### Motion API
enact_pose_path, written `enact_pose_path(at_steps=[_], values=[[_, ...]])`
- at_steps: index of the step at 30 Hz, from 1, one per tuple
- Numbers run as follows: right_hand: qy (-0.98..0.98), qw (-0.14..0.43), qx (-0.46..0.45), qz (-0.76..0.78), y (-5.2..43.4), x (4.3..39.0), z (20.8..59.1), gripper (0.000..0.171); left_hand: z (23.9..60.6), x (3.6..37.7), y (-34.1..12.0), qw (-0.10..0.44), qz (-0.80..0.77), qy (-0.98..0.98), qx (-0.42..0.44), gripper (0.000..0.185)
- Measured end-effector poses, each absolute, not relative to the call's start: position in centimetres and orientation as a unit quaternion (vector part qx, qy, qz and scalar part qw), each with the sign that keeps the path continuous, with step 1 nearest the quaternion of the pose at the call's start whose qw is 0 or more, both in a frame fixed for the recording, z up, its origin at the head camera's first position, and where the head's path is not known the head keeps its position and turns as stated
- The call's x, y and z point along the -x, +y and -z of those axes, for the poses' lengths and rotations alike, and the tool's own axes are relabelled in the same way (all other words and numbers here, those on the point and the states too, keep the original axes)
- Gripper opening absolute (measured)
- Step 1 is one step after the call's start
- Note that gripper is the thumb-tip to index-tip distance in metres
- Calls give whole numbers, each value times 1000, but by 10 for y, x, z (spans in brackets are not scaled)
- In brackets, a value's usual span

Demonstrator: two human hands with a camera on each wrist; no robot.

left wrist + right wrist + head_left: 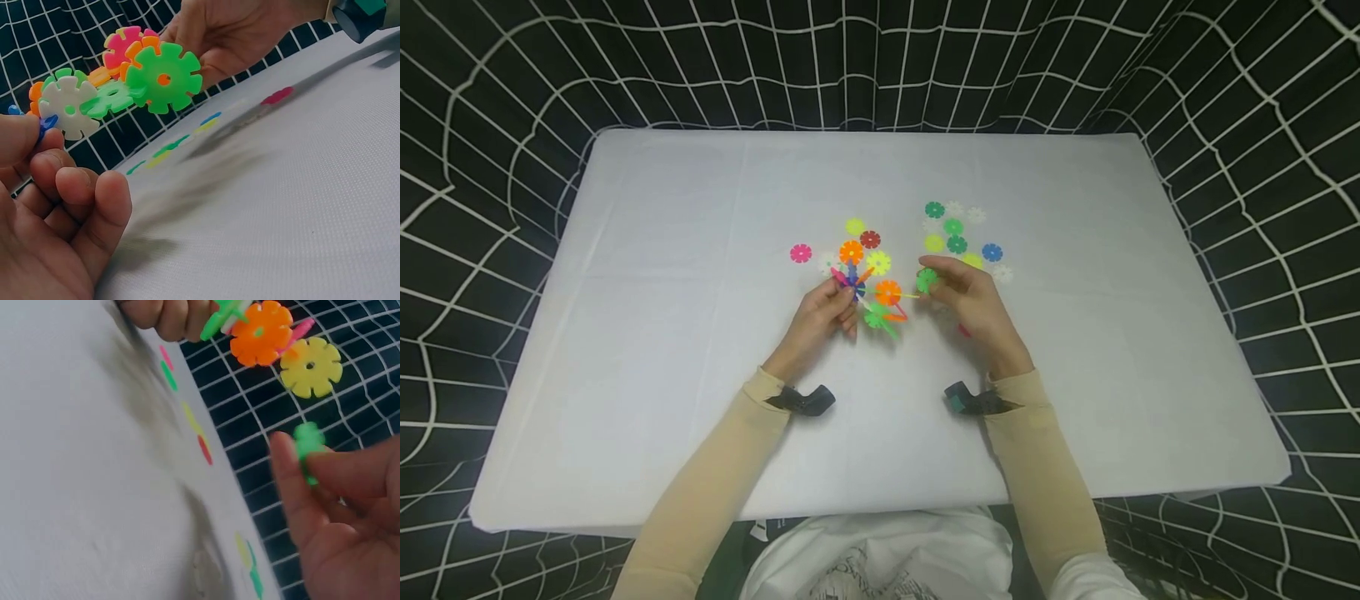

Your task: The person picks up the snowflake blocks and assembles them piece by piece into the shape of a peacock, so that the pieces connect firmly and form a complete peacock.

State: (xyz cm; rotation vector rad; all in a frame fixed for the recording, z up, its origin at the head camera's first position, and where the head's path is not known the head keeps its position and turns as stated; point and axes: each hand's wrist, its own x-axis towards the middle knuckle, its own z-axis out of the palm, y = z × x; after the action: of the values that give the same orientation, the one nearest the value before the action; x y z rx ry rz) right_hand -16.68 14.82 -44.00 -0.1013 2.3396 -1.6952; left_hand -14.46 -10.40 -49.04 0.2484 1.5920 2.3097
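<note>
My left hand (829, 310) pinches a cluster of interlocked plastic snowflake discs by a blue disc (858, 287). The cluster is held above the table, and in it are an orange disc (888, 292), a white disc (69, 107) and a green disc (164, 77). Between thumb and fingers of my right hand (973, 304) is a single loose green disc (309, 450). A small gap separates this disc from the cluster's yellow disc (310, 367). In the left wrist view the right hand appears behind the cluster.
Loose discs lie flat on the white table (647, 350) beyond the hands. One group holds a pink disc (801, 253) and a dark red disc (870, 240); the other holds a blue disc (992, 252) and several green ones. White netting (865, 75) surrounds the table.
</note>
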Motion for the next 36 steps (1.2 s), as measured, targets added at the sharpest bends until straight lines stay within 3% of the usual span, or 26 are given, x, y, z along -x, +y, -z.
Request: enact_pose_path(at_steps=[9,29,36], values=[[763,86,91,635,135,159,439,13,489,144,-104,170,-804,564,-84,23],[807,74,106,576,130,156,440,11,489,145,-104,177,-791,578,-92,24],[818,35,145,555,125,155,443,16,489,145,-104,164,-783,592,-94,26]])
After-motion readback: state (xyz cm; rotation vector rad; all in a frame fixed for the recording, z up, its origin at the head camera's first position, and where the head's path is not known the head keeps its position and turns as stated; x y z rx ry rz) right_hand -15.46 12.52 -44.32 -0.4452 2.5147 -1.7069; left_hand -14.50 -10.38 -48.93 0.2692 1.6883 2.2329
